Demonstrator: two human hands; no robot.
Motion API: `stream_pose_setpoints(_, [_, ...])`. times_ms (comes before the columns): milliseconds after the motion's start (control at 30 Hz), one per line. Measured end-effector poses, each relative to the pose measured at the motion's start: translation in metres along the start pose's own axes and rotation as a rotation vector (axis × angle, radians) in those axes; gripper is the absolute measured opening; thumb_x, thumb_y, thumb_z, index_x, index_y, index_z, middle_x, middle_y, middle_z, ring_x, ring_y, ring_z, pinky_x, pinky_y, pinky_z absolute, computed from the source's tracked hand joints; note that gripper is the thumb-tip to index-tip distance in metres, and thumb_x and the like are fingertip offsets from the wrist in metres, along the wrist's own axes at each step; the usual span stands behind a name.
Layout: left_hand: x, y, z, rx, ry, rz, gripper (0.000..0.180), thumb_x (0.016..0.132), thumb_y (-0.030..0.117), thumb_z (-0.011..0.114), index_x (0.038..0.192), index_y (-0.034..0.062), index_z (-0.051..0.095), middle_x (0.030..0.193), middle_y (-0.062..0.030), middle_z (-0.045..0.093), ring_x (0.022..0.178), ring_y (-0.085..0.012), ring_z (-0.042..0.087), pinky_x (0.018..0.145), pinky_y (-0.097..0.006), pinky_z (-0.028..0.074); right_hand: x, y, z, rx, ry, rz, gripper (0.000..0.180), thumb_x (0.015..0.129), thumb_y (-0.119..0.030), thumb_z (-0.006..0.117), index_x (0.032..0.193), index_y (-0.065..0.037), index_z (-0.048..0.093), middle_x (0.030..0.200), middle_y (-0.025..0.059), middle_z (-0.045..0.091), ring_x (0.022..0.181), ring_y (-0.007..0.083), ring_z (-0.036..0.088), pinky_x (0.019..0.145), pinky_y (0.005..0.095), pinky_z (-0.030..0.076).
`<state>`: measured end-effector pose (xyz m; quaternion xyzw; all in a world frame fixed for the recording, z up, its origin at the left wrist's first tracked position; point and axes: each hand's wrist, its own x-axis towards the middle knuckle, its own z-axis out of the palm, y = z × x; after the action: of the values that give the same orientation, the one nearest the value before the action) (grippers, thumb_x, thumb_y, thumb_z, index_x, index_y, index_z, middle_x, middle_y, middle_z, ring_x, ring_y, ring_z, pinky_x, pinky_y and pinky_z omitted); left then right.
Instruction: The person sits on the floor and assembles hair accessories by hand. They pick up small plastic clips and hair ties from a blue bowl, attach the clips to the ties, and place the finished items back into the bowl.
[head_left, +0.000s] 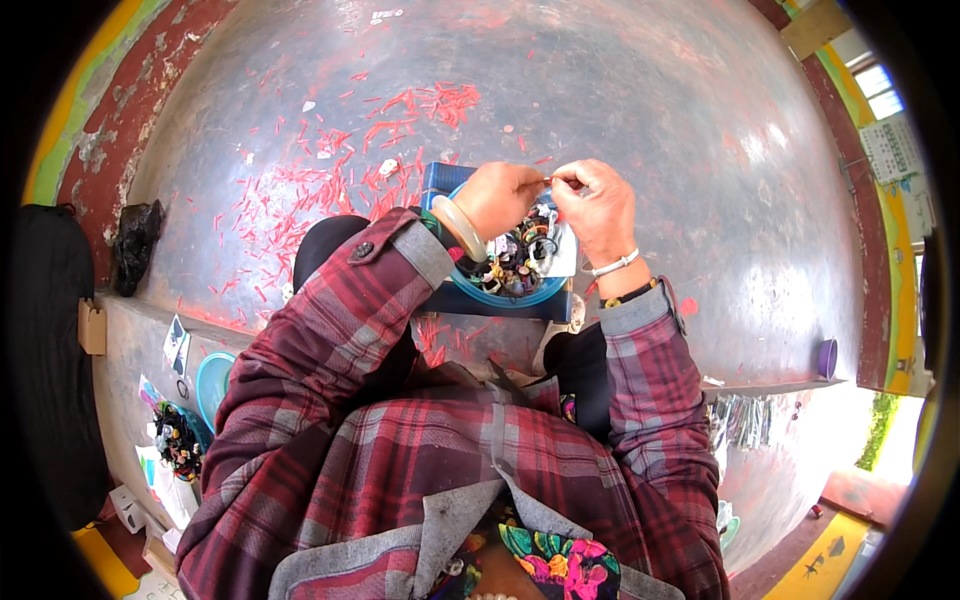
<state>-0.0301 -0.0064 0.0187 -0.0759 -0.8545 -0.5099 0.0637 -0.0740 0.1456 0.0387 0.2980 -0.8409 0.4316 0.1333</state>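
My left hand (495, 201), with a pale bangle on its wrist, is closed in a pinch at the far side of a blue bowl (513, 300). Facing it, my right hand (603, 213) pinches too, its fingertips almost meeting the left ones. Between the fingertips shows a tiny dark bit, too small to name. Below the hands, the bowl holds a tangle of what look like hair ties (513, 262), mostly black with coloured and white pieces. A white card or sheet (567, 250) shows at the bowl's right, partly behind my right hand.
The bowl stands on a small blue stool (440, 178) between my knees. Red strips (330, 185) lie scattered over the grey floor (690, 130). To the left are another bowl (212, 385) and a heap of dark bands (178, 442). A purple cup (827, 358) stands at the right.
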Motion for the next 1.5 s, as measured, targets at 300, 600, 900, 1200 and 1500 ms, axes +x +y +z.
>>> stream_pose_setpoints(300, [0.005,0.001,-0.003,-0.285,-0.085,-0.229,0.022,0.088,0.009,0.048,0.102,-0.0045,0.059,0.088,-0.0087,0.063,0.079,-0.0107,0.059,0.071,-0.023,0.048,0.006,0.01,-0.012,0.382,-0.058,0.318,0.004,0.071,-0.004,0.061,0.071,-0.002,0.064,0.066,0.0006,0.061,0.063,0.0065,0.055,0.056,0.0224,0.043])
stream_pose_setpoints(600, [0.006,0.003,-0.01,-0.792,-0.039,-0.434,0.023,0.09,0.008,0.044,0.104,-0.0047,0.058,0.098,-0.01,0.06,0.091,-0.0157,0.058,0.082,-0.026,0.048,0.015,0.038,-0.035,0.589,0.034,0.48,0.007,0.07,-0.004,0.063,0.076,-0.001,0.066,0.069,-0.0017,0.06,0.064,0.0052,0.052,0.06,0.0196,0.04])
stream_pose_setpoints(900, [0.005,0.001,-0.012,-0.869,0.065,-0.453,0.024,0.09,0.009,0.045,0.104,-0.007,0.056,0.102,-0.0143,0.058,0.096,-0.0209,0.057,0.086,-0.03,0.047,0.02,0.063,-0.055,0.484,0.053,0.504,0.009,0.07,-0.006,0.063,0.077,-0.001,0.066,0.067,-0.0017,0.059,0.061,0.0052,0.05,0.056,0.0201,0.039])
stream_pose_setpoints(1200, [0.004,0.001,-0.014,-0.879,0.062,-0.439,0.024,0.09,0.008,0.045,0.104,-0.0085,0.054,0.103,-0.0153,0.056,0.096,-0.0217,0.056,0.086,-0.031,0.047,0.015,0.119,-0.069,-0.05,-0.278,0.458,0.013,0.069,-0.012,0.062,0.076,-0.003,0.067,0.058,0.0023,0.059,0.051,0.0085,0.051,0.048,0.0254,0.039])
stream_pose_setpoints(1500, [0.002,0.0,-0.013,-0.875,0.055,-0.431,0.024,0.09,0.008,0.045,0.103,-0.0083,0.055,0.101,-0.0135,0.057,0.094,-0.0201,0.057,0.084,-0.031,0.048,0.008,0.152,-0.072,-0.215,-0.418,0.512,0.022,0.067,-0.024,0.062,0.076,-0.005,0.068,0.059,0.0078,0.061,0.057,0.0165,0.058,0.056,0.0291,0.045])
